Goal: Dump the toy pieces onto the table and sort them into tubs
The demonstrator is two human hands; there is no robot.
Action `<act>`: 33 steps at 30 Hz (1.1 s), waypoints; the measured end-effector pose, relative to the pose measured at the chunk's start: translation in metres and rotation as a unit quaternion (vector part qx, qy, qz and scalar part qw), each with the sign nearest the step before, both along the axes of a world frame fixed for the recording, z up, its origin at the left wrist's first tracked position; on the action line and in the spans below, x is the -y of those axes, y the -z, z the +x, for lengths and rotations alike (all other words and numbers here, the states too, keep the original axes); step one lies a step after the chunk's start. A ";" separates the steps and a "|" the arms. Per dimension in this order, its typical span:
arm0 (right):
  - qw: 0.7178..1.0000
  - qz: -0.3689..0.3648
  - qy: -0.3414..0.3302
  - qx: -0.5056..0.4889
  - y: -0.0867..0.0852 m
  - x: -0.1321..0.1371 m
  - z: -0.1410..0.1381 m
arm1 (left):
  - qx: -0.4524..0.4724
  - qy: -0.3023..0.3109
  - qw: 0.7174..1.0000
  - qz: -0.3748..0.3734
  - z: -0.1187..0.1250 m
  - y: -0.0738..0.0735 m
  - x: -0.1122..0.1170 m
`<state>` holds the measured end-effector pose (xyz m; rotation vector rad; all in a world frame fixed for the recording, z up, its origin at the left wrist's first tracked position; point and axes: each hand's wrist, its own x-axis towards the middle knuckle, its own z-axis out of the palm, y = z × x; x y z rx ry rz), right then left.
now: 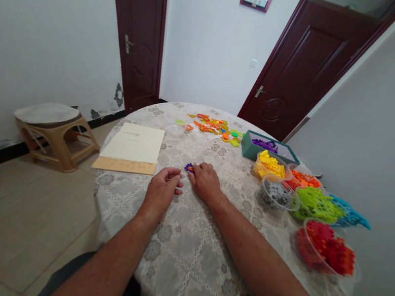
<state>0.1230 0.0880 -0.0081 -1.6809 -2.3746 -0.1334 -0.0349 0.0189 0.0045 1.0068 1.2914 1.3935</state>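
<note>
Both my hands rest on a round table [179, 260] covered with a patterned grey cloth. My left hand [161, 191] lies knuckles up with its fingers curled under; nothing shows inside them. My right hand [204, 179] lies just to its right, fingers bent, with the fingertips pinching a small purple plastic piece [189, 167] against the cloth. The two hands are a few centimetres apart.
A beige booklet [133, 147] lies left of the hands. Assembled orange, yellow and green pieces [215, 127] sit at the far side. A teal box [268, 148] and clear bowls of yellow [270, 163], grey [279, 193], green [314, 204] and red [328, 246] pieces line the right. A stool [52, 132] stands left.
</note>
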 end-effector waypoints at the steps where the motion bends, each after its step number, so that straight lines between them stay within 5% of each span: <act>1: 1.000 0.000 0.001 0.000 0.000 0.001 0.001 | -0.003 0.005 1.000 -0.001 0.000 0.000 0.000; 11: 0.998 -0.039 -0.045 0.003 -0.004 0.011 0.016 | -0.024 0.057 0.998 -0.024 0.001 0.004 -0.001; 15: 0.978 -0.058 -0.045 -0.196 -0.002 0.023 0.031 | -0.035 0.091 0.995 -0.030 0.004 0.005 0.002; 19: 0.851 -0.168 0.035 -0.497 0.000 0.034 0.040 | -0.041 0.123 0.991 -0.041 0.010 0.006 0.005; 23: 0.695 -0.273 0.019 -0.665 0.003 0.042 0.029 | -0.033 0.184 0.981 -0.041 0.017 0.007 0.005; 24: 0.674 -0.280 0.012 -0.683 0.005 0.043 0.024 | -0.033 0.187 0.981 -0.044 0.018 0.007 0.005; 28: 0.704 -0.256 0.004 -0.663 0.011 0.047 0.012 | -0.063 0.150 0.985 -0.053 0.018 0.008 0.003; 33: 0.703 -0.240 0.024 -0.670 0.010 0.043 0.016 | -0.096 0.137 0.986 -0.028 0.013 0.005 0.003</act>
